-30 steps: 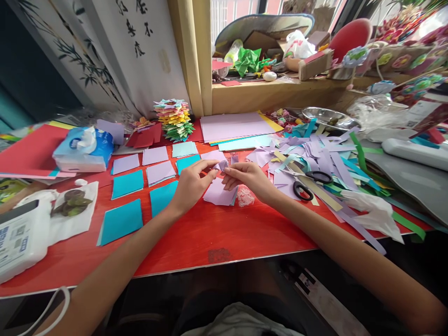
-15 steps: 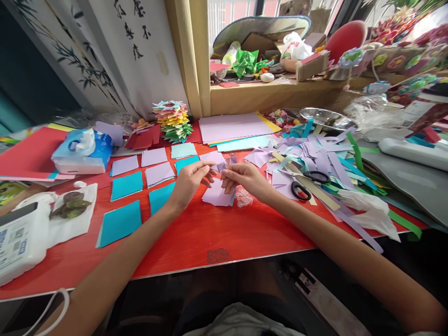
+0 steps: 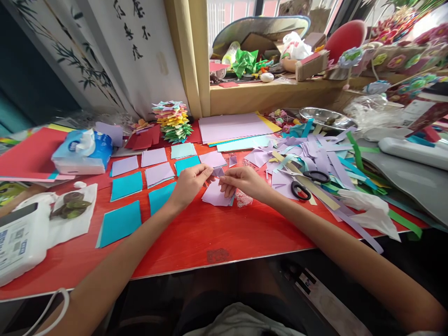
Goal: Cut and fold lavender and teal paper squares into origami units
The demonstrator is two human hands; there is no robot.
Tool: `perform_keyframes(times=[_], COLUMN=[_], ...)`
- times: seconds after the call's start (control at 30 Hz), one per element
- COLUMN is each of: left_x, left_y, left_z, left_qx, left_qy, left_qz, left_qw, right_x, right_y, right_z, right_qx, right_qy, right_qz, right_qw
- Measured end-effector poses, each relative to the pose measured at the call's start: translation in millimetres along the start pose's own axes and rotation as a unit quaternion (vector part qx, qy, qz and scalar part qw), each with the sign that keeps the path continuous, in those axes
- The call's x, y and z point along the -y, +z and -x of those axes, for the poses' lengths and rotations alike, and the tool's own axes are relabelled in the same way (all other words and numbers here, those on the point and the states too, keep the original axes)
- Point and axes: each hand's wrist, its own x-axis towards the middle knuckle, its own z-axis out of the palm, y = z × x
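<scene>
Red table (image 3: 224, 238), small folded lilac paper (image 3: 218, 171), creased, between pinching fingertips (image 3: 209, 169)

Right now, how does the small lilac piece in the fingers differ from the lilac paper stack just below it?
The lilac piece is folded, while the lilac stack has a flat top sheet. The lilac piece is held between the left hand and right hand; the lilac stack lies on the red table. Both show lilac paper.
</scene>
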Motion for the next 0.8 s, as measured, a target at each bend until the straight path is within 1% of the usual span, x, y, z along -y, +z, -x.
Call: perform_keyframes(times=[0.1, 0.17, 0.23, 0.3, 0.43, 0.5, 0.63, 0.8], left_x=[-0.7, -1.2, -1.1, -0.2, 1.1, 0.3, -3.0, -3.4], left_y=[0.2, 0.6, 0.6, -0.3, -3.2, -3.5, -0.3, 1.9], left_z=[0.8, 1.8, 1.9, 0.8, -1.9, -1.5, 1.9, 4.5], left_qx=[0.005, 0.007, 0.01, 0.024, 0.054, 0.047, 0.04, 0.048], left_qy=[0.022, 0.018, 0.008, 0.003, 0.009, 0.026, 0.056, 0.062], left_qz=[-0.068, -0.078, -0.063, -0.031, 0.043, 0.023, -0.063, -0.054], left_qw=[0.997, 0.997, 0.998, 0.999, 0.998, 0.998, 0.996, 0.995], right_x=[-1.5, -3.7, -5.3, -5.1, -0.9, 0.7, 1.1, 0.3], right_y=[-0.9, -1.1, -1.3, -1.8, -3.4, -3.4, -0.5, 4.8], right_z=[0.9, 0.5, -0.1, -0.4, 0.6, 1.5, 3.4, 5.9], right_qx=[-0.002, -0.014, -0.034, -0.049, -0.065, -0.062, -0.045, -0.036], right_qy=[-0.006, -0.018, -0.031, -0.04, -0.053, -0.059, -0.074, -0.106], right_qz=[0.031, 0.073, 0.12, 0.157, 0.193, 0.202, 0.224, 0.305], right_qw=[0.999, 0.997, 0.992, 0.986, 0.978, 0.976, 0.971, 0.946])
